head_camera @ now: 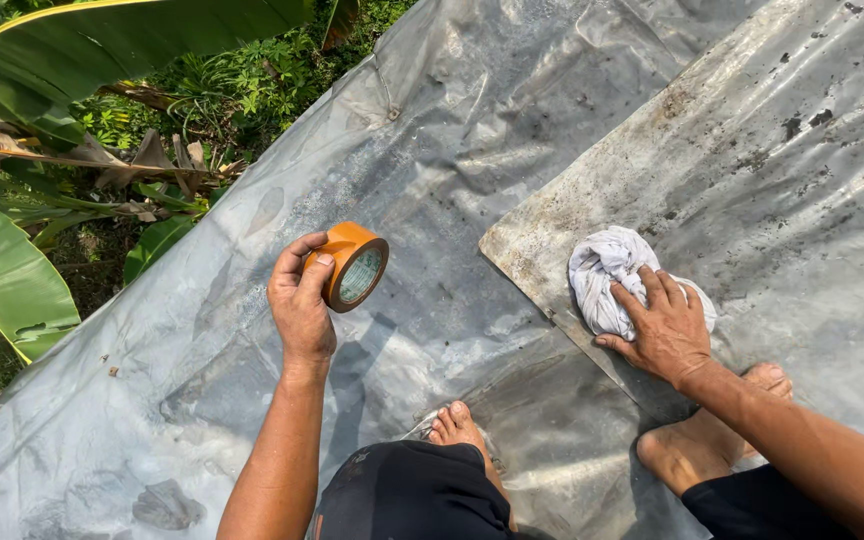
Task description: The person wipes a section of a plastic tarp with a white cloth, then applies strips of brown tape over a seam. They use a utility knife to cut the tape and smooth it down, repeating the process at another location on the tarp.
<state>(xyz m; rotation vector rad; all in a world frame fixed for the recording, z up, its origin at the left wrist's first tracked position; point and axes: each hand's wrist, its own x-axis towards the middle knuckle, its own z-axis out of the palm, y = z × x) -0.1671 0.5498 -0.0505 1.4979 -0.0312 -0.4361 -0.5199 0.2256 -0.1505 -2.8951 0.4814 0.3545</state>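
Grey plastic sheeting (432, 130) spreads out beside banana leaves (12, 280), a dirtier overlapping sheet (782, 170) lying on the right. The left hand (300, 300) has its grip clamped on an orange tape roll (352, 265), held raised above the plastic. The right hand (664, 330) presses flat, fingers spread, on a crumpled white rag (607, 270) at the overlapping sheet's edge. Bare feet (697, 440) rest below.

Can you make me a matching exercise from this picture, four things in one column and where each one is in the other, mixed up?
Things:
1. roll of orange tape
2. white rag
3. banana leaf
4. bare foot

Places:
A. pressed under the right hand on the spotted sheet
B. beyond the plastic's left edge
C. held up in the left hand
D. on the grey plastic, bottom centre

Pairs: 1-C, 2-A, 3-B, 4-D
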